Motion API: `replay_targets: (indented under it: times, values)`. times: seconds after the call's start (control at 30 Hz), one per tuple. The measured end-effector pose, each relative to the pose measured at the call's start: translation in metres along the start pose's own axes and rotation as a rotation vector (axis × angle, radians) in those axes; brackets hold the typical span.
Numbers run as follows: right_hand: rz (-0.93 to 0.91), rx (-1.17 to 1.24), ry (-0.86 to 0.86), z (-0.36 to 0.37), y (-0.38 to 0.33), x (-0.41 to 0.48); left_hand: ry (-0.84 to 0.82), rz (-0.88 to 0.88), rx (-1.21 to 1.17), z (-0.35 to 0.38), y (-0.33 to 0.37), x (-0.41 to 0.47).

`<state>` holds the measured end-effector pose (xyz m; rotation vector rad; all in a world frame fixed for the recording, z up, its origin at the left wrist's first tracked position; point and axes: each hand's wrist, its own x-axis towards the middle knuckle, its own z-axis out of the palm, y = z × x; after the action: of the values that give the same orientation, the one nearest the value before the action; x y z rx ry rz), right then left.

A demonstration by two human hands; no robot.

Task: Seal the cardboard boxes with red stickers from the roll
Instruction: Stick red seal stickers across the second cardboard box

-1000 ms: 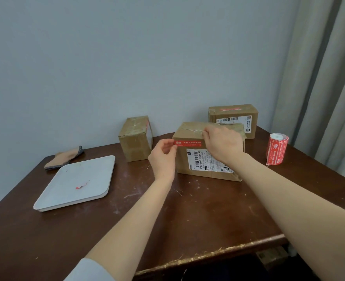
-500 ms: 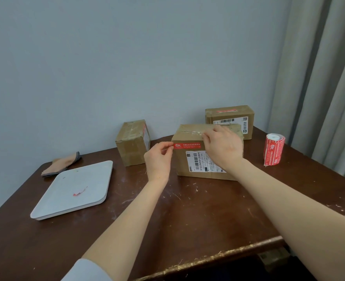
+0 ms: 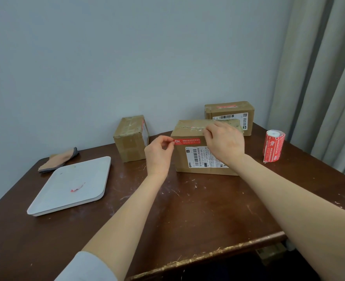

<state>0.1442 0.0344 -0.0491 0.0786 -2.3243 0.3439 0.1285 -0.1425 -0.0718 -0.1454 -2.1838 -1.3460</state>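
Barely anything has moved in the last second. Both hands hold their places, and the red sticker (image 3: 186,141) stays stretched level across the front of the middle box (image 3: 206,166), just below its top edge. The box hasn't shifted on the table (image 3: 188,216) either.

The left hand (image 3: 158,155) still has thumb and forefinger pressed together on the sticker's left end, right at the box's left corner, so those fingers (image 3: 166,139) are pinching it. The right hand (image 3: 225,144) sits where it was, fingers bent, with the tips at the box's top front edge just past the sticker's right end. The hand hides that end, so I cannot tell whether they grip it.

Now the sticker itself: it is narrow and red with white print and a white emblem at its left end. It runs level above the white shipping label (image 3: 200,157) and its barcode. The roll (image 3: 273,148) stands upright at the right of the table, well apart from the hands, with red stickers wound around a white core. The back box (image 3: 229,118) carries a red strip (image 3: 226,107) on its top. The left box (image 3: 131,138) stands near the middle one, not touching it.
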Motion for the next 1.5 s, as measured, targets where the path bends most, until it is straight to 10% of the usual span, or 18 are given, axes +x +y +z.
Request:
replay_targets:
  times: [1.5]
  values:
    - [-0.041,-0.024,0.042,0.0026,0.0012,-0.0024,-0.082,-0.01,0.031,-0.0065,0.0075,-0.0013]
